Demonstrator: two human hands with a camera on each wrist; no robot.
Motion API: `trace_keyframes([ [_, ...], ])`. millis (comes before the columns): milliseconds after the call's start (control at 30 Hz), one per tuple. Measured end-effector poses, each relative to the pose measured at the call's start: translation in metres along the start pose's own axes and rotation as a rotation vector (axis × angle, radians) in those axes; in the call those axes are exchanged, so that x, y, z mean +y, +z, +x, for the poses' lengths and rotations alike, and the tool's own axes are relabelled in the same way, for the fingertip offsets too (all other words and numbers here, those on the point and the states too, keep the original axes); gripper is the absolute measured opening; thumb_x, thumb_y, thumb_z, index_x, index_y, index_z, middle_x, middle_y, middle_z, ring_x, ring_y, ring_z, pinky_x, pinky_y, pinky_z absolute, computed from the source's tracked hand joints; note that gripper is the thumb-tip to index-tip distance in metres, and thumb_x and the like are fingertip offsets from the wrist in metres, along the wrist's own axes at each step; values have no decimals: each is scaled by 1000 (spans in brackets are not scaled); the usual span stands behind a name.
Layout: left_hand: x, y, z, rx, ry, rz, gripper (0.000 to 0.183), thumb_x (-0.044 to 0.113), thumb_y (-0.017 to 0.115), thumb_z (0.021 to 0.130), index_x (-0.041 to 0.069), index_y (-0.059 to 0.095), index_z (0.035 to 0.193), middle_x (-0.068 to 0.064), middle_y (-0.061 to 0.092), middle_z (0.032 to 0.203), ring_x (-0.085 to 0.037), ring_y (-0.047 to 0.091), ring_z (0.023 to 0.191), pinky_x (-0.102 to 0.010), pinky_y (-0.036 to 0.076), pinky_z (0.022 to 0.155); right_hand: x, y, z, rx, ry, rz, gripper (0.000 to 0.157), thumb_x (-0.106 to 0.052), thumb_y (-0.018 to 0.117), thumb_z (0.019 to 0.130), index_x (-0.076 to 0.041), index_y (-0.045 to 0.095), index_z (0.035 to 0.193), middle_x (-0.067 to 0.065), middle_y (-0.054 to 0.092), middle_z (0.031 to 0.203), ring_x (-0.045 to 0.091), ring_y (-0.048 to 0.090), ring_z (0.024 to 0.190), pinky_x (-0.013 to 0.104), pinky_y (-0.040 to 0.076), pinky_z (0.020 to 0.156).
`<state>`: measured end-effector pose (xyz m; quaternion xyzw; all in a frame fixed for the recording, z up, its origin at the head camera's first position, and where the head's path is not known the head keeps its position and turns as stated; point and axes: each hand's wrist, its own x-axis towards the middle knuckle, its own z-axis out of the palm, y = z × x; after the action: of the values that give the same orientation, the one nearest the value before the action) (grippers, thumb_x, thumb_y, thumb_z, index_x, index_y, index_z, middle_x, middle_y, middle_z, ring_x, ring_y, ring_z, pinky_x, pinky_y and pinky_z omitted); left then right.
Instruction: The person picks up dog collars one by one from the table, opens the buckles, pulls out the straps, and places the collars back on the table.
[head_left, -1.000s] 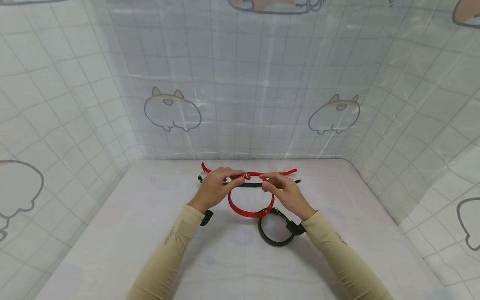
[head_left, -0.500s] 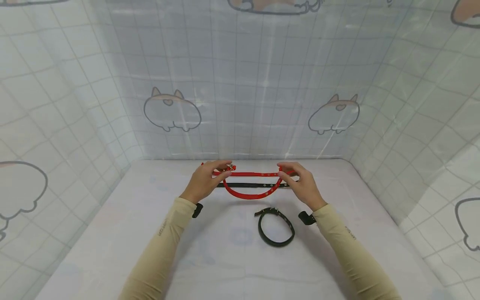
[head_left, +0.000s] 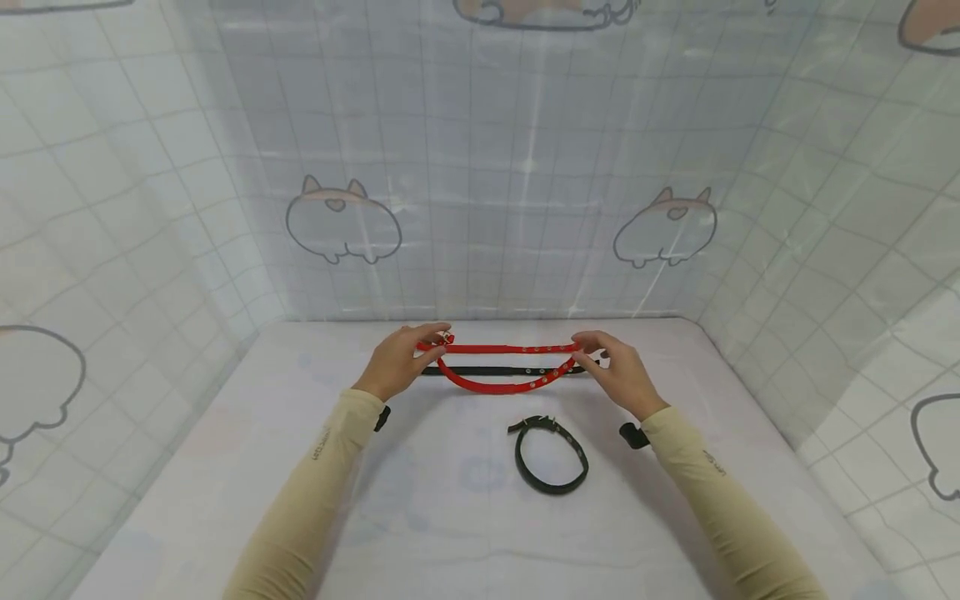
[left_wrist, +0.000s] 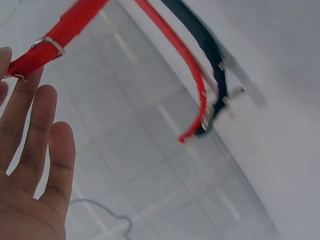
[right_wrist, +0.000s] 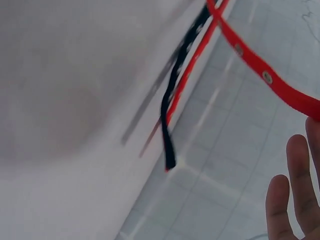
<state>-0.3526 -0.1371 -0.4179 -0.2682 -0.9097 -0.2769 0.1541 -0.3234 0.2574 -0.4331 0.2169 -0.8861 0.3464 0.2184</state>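
Observation:
A red collar (head_left: 489, 388) with a metal buckle and eyelets sags in a shallow curve between my two hands. My left hand (head_left: 393, 364) pinches its buckle end; the metal buckle (left_wrist: 48, 46) shows in the left wrist view. At the eyelet end, my right hand (head_left: 624, 372) pinches between thumb and fingers, and a metal eyelet (right_wrist: 267, 77) is plain in the right wrist view. Behind the held collar lie a straight black collar (head_left: 480, 370) and, farther back, a second straight red collar (head_left: 483, 349). Both hands partly cover the ends of these.
A black collar buckled into a loop (head_left: 552, 489) lies on the white table (head_left: 450, 533), nearer to me and right of centre. A pale gridded sheet (head_left: 487, 208) with dog drawings forms walls behind and on both sides.
My hands have moved apart, drawing the red collar from a deep loop into a shallow curve farther back. My right wrist no longer overlaps the black loop, which stays put.

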Motion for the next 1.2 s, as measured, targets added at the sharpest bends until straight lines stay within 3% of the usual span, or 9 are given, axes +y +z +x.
trace_keyframes([
  [100, -7, -3, -2, 16, 18, 70, 48, 31, 72, 96, 25, 60, 142, 1, 73, 113, -27, 66, 99, -44, 55, 83, 5, -5, -1, -19, 25, -25, 31, -17, 74, 95, -9, 66, 124, 6, 71, 114, 24, 65, 101, 51, 50, 88],
  [233, -17, -4, -7, 39, 40, 138, 40, 29, 74, 95, 23, 68, 134, 2, 75, 111, -23, 68, 95, -44, 54, 87, 14, -11, -5, -51, 75, -51, 25, -17, 74, 95, -10, 68, 118, 5, 71, 111, 26, 64, 102, 52, 50, 90],
  [500, -36, -4, -23, 30, -59, 206, 29, 24, 80, 90, 16, 76, 118, 0, 75, 99, -26, 66, 94, -41, 55, 73, 36, -20, -19, -127, 144, -129, 22, -19, 75, 94, -9, 72, 114, 6, 72, 107, 30, 65, 101, 52, 51, 87],
  [767, -59, -1, -39, -3, -147, 265, 28, 23, 82, 87, 14, 78, 114, -2, 76, 95, -27, 68, 85, -39, 54, 63, 51, -23, -32, -202, 193, -162, 17, -19, 74, 94, -10, 75, 109, 6, 72, 109, 31, 65, 101, 51, 51, 86],
  [1000, -63, 0, -47, -45, -192, 269, 33, 26, 80, 89, 13, 75, 119, -6, 77, 100, -27, 68, 82, -37, 53, 60, 52, -19, -35, -226, 211, -159, 15, -19, 75, 94, -11, 76, 106, 6, 72, 109, 29, 65, 98, 50, 52, 84],
  [1200, -58, -4, -41, 21, -164, 278, 33, 29, 82, 87, 14, 76, 116, -9, 76, 100, -26, 63, 68, -31, 45, 48, 44, -19, -28, -198, 197, -169, 14, -20, 75, 94, -12, 76, 106, 5, 72, 106, 27, 65, 96, 49, 53, 81],
])
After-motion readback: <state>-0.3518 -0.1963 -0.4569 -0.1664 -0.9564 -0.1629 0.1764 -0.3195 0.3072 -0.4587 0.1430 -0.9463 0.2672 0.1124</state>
